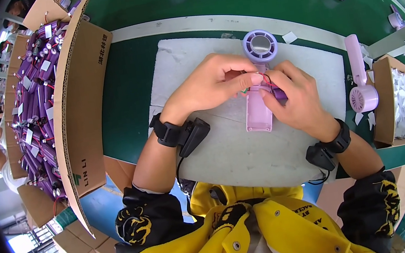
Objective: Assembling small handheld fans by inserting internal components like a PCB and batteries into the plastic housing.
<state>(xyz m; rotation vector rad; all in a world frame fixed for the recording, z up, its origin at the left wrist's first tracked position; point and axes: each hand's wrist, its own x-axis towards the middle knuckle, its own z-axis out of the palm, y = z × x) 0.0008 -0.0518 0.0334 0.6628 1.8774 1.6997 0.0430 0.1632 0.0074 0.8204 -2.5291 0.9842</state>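
Yellow-and-black jacket (pixel 292 218) is seen nearest, lower edge. Green bench (pixel 127 75) is flanked at left by tall carton (pixel 86 112) of purple cells (pixel 36 114); white mat (pixel 231 145) is laid centrally, moving room left toward its near edge. Lilac fan (pixel 260 46) is set on mat, round head at far edge, handle (pixel 258 114) toward jacket. Thin wires (pixel 268 81) are pinched narrowly by left hand (pixel 214 84); handle is overlapped by right hand (pixel 296 94), hold cannot be told.

The yellow jacket (pixel 293 225) has black sleeves (pixel 165 213), worn with black wristbands (pixel 341 140).
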